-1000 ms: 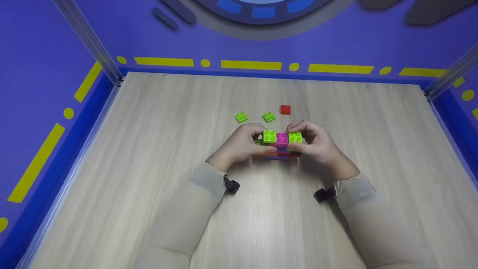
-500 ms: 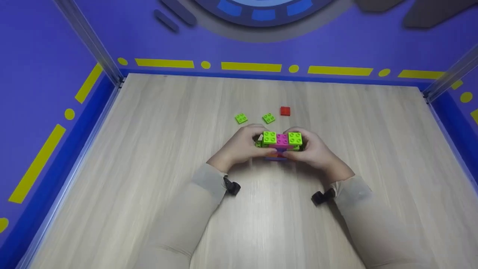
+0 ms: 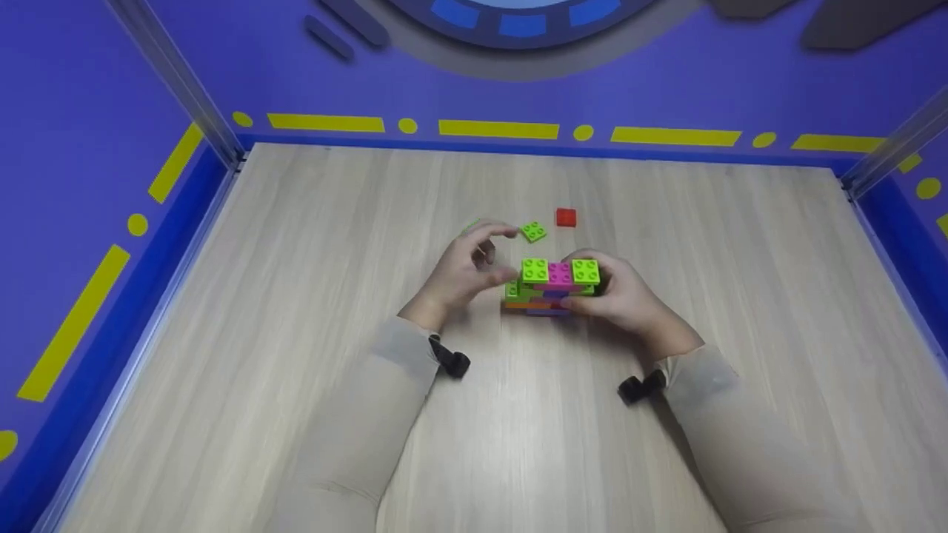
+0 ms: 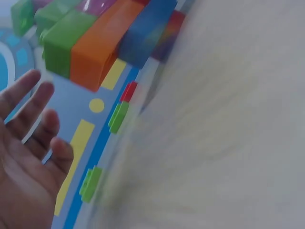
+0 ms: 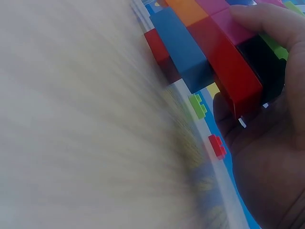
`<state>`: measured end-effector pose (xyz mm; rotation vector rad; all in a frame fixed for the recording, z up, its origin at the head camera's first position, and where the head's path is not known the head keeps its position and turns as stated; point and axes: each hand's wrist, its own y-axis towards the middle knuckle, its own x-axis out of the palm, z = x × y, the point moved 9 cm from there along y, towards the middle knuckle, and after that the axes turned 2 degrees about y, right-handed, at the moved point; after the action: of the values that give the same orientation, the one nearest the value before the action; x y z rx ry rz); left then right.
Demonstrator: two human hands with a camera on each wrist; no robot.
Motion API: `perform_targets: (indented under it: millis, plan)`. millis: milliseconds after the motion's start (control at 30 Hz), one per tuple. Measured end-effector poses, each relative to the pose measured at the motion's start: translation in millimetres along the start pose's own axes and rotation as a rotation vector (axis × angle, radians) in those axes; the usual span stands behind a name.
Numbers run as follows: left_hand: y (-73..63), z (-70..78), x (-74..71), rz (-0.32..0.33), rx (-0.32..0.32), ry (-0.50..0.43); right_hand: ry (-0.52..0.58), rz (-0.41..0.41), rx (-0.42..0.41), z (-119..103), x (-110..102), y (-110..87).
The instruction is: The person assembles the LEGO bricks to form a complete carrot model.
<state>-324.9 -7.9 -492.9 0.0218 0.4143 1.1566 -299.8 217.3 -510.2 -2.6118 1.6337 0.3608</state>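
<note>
A built-up stack of toy building blocks (image 3: 560, 274) stands on the table in front of me, with two lime-green blocks on either side of a pink one on top. Lower layers show an orange block (image 4: 106, 40), a blue block (image 5: 183, 50), a red block (image 5: 233, 67) and a black block (image 5: 264, 64). My right hand (image 3: 626, 296) grips the stack's right end, thumb in front and fingers behind. My left hand (image 3: 461, 270) is off the stack, just to its left, fingers spread and apart from the thumb, holding nothing.
Beyond the stack lie a loose lime-green block (image 3: 533, 232) and a red block (image 3: 566, 218). Another green block (image 4: 90, 184) is mostly hidden behind my left hand in the head view. Blue panels (image 3: 503, 89) wall the table (image 3: 333, 222) at the back and sides.
My right hand shifted from the top right green block to a lower grip on the stack's right end. My left hand let go of the left end and moved left and away from me.
</note>
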Motion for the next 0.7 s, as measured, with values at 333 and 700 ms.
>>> perform_targets:
  millis: [333, 700]
  plan:
    - [-1.1, -32.6, -40.1, 0.295, -0.186, 0.201, -0.004, 0.006, -0.008, 1.3, -0.7, 1.5]
    - [-0.1, -44.7, -43.0, 0.229, -0.333, 0.598, -0.02, 0.011, -0.004, 1.4, -1.1, 1.3]
